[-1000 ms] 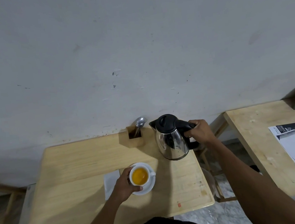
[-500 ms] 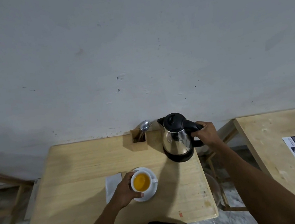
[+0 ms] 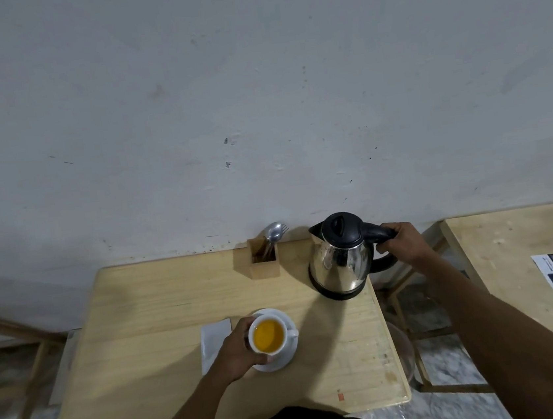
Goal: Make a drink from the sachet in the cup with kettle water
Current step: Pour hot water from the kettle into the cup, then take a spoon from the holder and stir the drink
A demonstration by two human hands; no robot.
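The left hand [image 3: 237, 349] wraps the white cup [image 3: 268, 335], likely steadying it on its saucer [image 3: 285, 358]; the cup already holds orange drink. The right hand [image 3: 401, 241] grips the handle of the steel kettle [image 3: 341, 257], which stands upright on the table [image 3: 142, 314] beyond and right of the cup, probably just parked clear. A white sachet [image 3: 214, 337] lies left of the cup; a wooden holder [image 3: 264, 262] with a spoon [image 3: 274, 235] stands beyond it.
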